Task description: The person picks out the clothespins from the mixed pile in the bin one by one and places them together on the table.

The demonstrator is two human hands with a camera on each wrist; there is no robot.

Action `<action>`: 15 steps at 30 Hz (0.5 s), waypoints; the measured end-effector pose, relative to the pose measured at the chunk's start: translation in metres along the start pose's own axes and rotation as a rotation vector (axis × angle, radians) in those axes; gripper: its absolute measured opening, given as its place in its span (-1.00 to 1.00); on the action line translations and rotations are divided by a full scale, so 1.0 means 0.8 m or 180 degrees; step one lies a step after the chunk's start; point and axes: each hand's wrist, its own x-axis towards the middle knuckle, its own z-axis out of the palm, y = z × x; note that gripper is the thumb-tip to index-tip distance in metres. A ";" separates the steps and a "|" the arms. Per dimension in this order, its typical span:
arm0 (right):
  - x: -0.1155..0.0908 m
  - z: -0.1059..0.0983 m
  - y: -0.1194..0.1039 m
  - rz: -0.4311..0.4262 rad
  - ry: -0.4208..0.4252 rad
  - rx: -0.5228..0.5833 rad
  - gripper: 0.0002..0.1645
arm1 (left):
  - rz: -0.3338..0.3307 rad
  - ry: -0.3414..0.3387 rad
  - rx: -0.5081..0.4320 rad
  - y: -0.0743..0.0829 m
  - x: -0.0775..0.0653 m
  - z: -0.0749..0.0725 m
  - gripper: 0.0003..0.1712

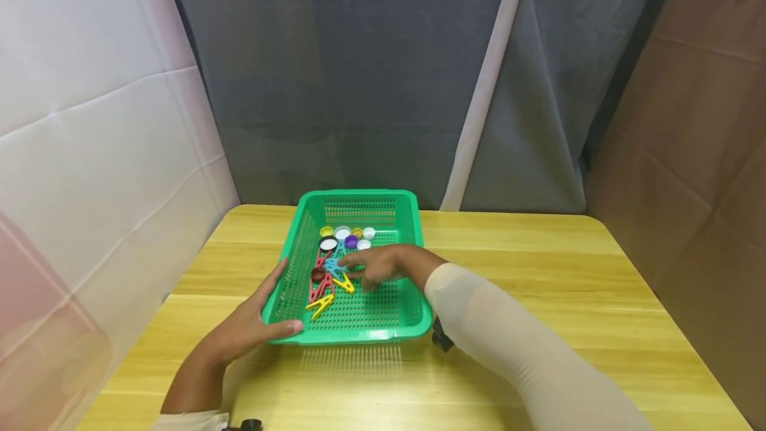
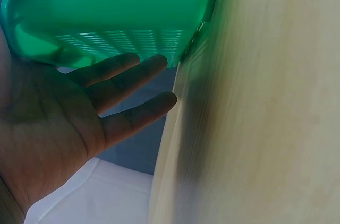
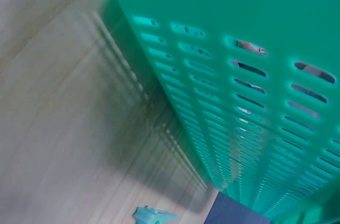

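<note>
A green plastic basket (image 1: 366, 334) stands on the table. My left hand (image 1: 248, 328) is at its near left corner, thumb on the near rim and index finger along the left rim. In the left wrist view, three fingers (image 2: 141, 112) extend straight and spread beside the basket's outer wall. My right hand (image 1: 377, 265) reaches inside over the right wall, fingertips at a light blue clothespin (image 1: 335, 266). Around it lie red clothespins (image 1: 326, 283), yellow clothespins (image 1: 320, 305) and a dark brown cap (image 1: 318, 275). The right wrist view shows the basket's slotted side, not the hand.
Several bottle caps lie farther back in the basket, including a purple cap (image 1: 351, 241) and a black-rimmed white cap (image 1: 328, 243). The wooden table (image 1: 526, 285) ends at a grey curtain (image 1: 371, 85). A small teal piece (image 3: 152, 215) lies beyond the basket in the right wrist view.
</note>
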 end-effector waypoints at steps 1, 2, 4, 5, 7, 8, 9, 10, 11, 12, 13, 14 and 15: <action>0.001 0.000 0.000 -0.0011 0.0001 -0.0048 0.14 | 0.0005 -0.0004 -0.0011 0.000 0.000 0.000 0.42; 0.001 -0.001 0.001 -0.0022 0.0009 -0.0091 0.13 | 0.0010 -0.0009 -0.0024 0.001 0.000 0.000 0.42; 0.003 -0.001 0.002 -0.0035 0.0011 -0.0147 0.12 | 0.0007 -0.0018 -0.0051 0.002 -0.001 0.000 0.42; 0.003 -0.001 0.002 -0.0037 0.0017 -0.0159 0.12 | 0.0004 -0.0023 -0.0063 0.002 -0.001 0.000 0.42; 0.003 -0.002 0.003 -0.0037 0.0032 -0.0145 0.11 | -0.0006 -0.0022 -0.0068 0.002 -0.001 0.000 0.42; 0.003 -0.001 0.003 -0.0032 0.0046 -0.0130 0.11 | -0.0010 -0.0023 -0.0073 0.002 -0.001 0.000 0.42; 0.002 -0.001 0.003 -0.0037 0.0060 -0.0131 0.10 | -0.0018 -0.0023 -0.0083 0.003 -0.001 0.000 0.42; 0.002 0.000 0.003 -0.0046 0.0079 -0.0141 0.09 | -0.0016 -0.0021 -0.0088 0.002 -0.001 0.000 0.43; 0.002 0.000 0.003 -0.0061 0.0101 -0.0139 0.08 | -0.0018 -0.0019 -0.0085 0.002 -0.001 0.001 0.43; 0.001 0.001 0.003 -0.0072 0.0129 -0.0150 0.07 | -0.0018 -0.0016 -0.0080 0.002 -0.001 0.001 0.43; 0.000 0.002 0.003 -0.0080 0.0161 -0.0162 0.06 | -0.0014 -0.0017 -0.0076 0.002 0.000 0.001 0.43; 0.000 0.003 0.004 -0.0085 0.0196 -0.0177 0.05 | -0.0013 -0.0014 -0.0067 0.002 0.000 0.001 0.43; -0.001 0.004 0.004 -0.0092 0.0232 -0.0198 0.04 | -0.0013 -0.0012 -0.0055 0.002 0.000 0.001 0.43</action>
